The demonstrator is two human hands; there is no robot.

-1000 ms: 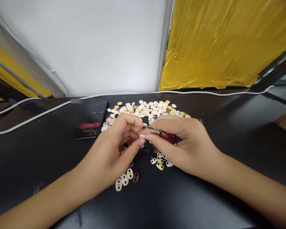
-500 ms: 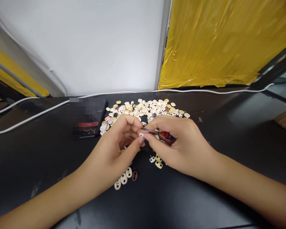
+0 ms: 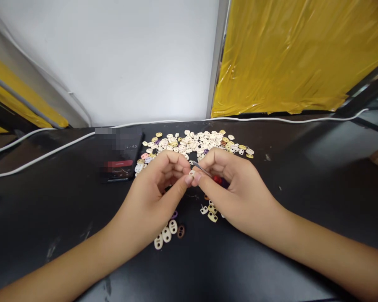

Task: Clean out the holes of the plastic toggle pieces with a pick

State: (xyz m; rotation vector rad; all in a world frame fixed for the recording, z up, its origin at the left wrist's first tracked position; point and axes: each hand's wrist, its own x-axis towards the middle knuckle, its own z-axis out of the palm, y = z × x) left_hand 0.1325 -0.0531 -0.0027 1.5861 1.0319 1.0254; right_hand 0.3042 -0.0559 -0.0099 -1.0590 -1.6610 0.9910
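Between thumb and fingertips, my left hand (image 3: 164, 180) pinches a small white two-hole plastic piece (image 3: 192, 173), like a cord stopper. My right hand (image 3: 233, 184) is closed around a small tool with a red handle (image 3: 217, 179) and a narrow metal blade (image 3: 203, 168). Its thumb and fingertip also meet the plastic piece. The blade's tip points up and left, above the piece; whether it touches the piece I cannot tell. My right fingers hide most of the handle.
Many loose cream, yellow and coloured two-hole pieces (image 3: 195, 142) lie heaped behind my hands. Several larger cream ones (image 3: 166, 235) and a brown one (image 3: 180, 230) lie nearer me. Yellowish pieces (image 3: 212, 217) sit by my right hand. A phone (image 3: 121, 155) lies left; a white cable (image 3: 255, 120) runs behind.
The metal blade has tilted, its tip moving up and slightly right, away from the plastic piece. My hands still hold the piece and have moved slightly right in view.
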